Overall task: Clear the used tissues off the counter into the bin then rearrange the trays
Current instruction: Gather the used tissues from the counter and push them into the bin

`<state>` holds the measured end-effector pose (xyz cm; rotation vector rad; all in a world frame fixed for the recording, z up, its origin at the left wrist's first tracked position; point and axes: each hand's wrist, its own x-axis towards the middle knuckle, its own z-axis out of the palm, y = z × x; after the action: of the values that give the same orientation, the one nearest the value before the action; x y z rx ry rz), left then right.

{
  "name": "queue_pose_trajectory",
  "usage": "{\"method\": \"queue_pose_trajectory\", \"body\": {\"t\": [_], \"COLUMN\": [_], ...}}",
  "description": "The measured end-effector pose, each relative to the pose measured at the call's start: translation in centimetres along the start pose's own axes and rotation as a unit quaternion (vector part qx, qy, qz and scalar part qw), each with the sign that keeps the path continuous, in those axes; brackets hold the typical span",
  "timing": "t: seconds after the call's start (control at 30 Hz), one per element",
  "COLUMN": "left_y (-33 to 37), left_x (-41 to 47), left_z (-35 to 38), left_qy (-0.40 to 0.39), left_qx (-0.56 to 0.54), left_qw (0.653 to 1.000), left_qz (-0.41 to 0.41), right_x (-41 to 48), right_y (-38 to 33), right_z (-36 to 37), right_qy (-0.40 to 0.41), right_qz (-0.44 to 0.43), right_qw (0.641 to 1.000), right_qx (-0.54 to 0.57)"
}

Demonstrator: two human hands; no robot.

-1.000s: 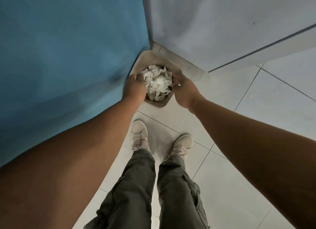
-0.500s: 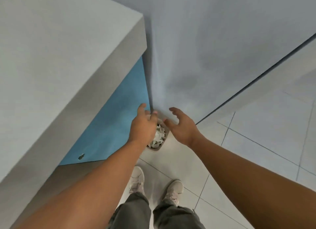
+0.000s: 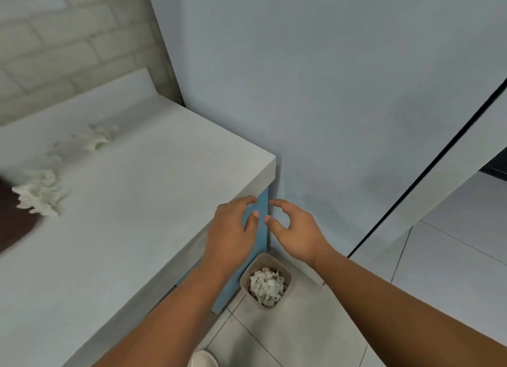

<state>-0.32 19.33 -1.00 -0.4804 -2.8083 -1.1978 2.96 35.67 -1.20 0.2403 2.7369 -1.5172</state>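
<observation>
**Hands empty, bin load dropped: more tissues left on counter**

Tissues: one wad sits in the bin (image 3: 288,270), filling most of the opening. At least two more crumpled tissues lie on the counter (image 3: 137,224). The nearer tissue (image 3: 41,195) is at far left, touching or just beside a dark brown object (image 3: 12,226) cut off by the frame edge; can't tell what that is. The farther tissue (image 3: 97,139) is nearer the back wall, blurred. Poss. a third faint one btwn them, too smeared to say.

Bin stands on the floor tiles, tucked vs the blue side panel (image 3: 262,215) under the counter's corner.

Hands: left hand (image 3: 233,229) and right hand (image 3: 297,229) hang in the air by the counter corner, above the bin. Both are empty, fingers loosely spread and a bit curled, grasping nothing. Thumbs nearly meet, no contact w/ counter visible.

Change: 1 s ago both hands were down at the bin rim on the wad. Half a sec ago they were lifting off, fingers opening. Now they're up at counter height and the view has swung up to the worktop.

Meaning: that drop looks done, but the tissue stage isn't, as the counter has leftovers. Next prob. a reach left for the nearer tissue. No trays clearly in view, so the rearranging hasn't started.
</observation>
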Motion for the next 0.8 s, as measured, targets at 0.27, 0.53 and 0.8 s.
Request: {"method": "queue_pose_trajectory", "body": {"t": [0.27, 0.53, 0.8], "left_y": [-1.4, -9.5, -19.2], "left_x": [0.2, -1.1, -2.9], "left_z": [-11.1, -21.4, -28.6], "left_qy": [0.093, 0.145, 0.161], "left_qx": [0.061, 0.119, 0.153], "left_qw": [0.993, 0.977, 0.96], "left_qz": [-0.032, -0.103, -0.168], "right_x": [3.6, 6.6, 9.7], "right_y": [-9.7, -17.3, -23.3], "right_z": [2.9, 10.8, 21.7], "right_qy": [-0.042, -0.105, -0.181], "right_qz": [-0.133, -0.192, -0.19], "right_qw": [0.988, 0.971, 0.956], "right_qx": [-0.07, -0.096, -0.129]}}
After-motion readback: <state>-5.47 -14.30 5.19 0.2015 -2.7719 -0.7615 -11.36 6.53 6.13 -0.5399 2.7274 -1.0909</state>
